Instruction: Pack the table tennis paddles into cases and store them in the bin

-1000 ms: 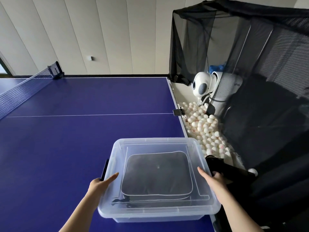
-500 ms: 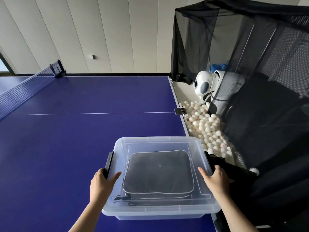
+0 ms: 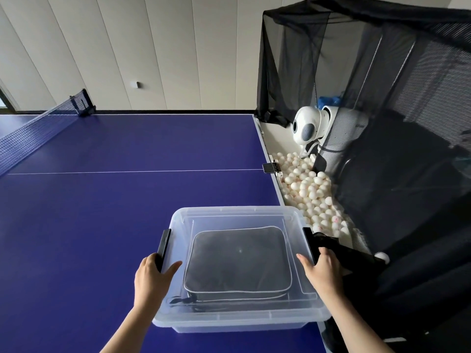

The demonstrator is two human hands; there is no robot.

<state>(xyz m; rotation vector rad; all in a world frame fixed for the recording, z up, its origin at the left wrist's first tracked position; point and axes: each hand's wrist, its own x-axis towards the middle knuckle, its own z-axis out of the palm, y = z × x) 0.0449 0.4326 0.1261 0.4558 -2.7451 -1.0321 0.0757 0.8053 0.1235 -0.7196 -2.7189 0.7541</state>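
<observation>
Both hands grip the lidded clear bin's side latches, the left hand (image 3: 153, 278) curled around the black left latch (image 3: 163, 247) and the right hand (image 3: 321, 272) closed over the right latch (image 3: 308, 239), on the blue table (image 3: 102, 225), where the bin (image 3: 237, 319) holds a dark zipped paddle case (image 3: 238, 263) flat inside.

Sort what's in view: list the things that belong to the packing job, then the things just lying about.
Job:
clear bin
lid latches
black paddle case
left hand
right hand

Lying about:
loose balls
ball machine
black catch net
table net
</observation>
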